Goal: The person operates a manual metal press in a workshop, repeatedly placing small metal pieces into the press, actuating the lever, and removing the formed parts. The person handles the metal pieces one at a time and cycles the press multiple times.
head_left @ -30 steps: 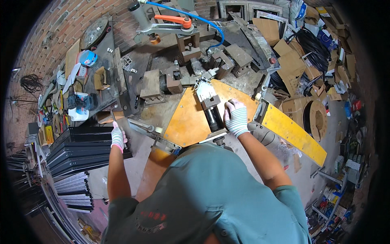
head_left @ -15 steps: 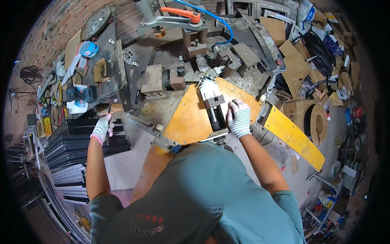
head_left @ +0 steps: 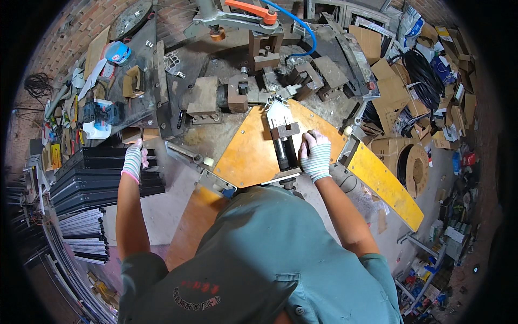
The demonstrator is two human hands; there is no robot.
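My left hand (head_left: 134, 160), in a striped glove, is held out to the left, its fingers closed on a thin dark rod (head_left: 142, 133) whose kind I cannot make out. My right hand (head_left: 315, 155), in a matching glove, rests on the orange board (head_left: 245, 156), fingers curled in; what they hold, if anything, is hidden. Just left of it is a clamp (head_left: 284, 131) with a dark steel block and black cylinder. Within this clamp, a pale profile piece (head_left: 278, 112) points away from me toward the metal blocks of the machine.
An orange-handled lever (head_left: 253, 12) and a blue hose (head_left: 310, 40) are at the back. Dark metal profiles (head_left: 102, 173) are stacked under my left hand. On the left bench are a cordless drill (head_left: 97, 112) and a blue tub (head_left: 117, 52). Cardboard (head_left: 394, 92) lies right.
My left hand has shifted slightly left and up with the rod. The right hand stays beside the clamp. The whole view has moved a little.
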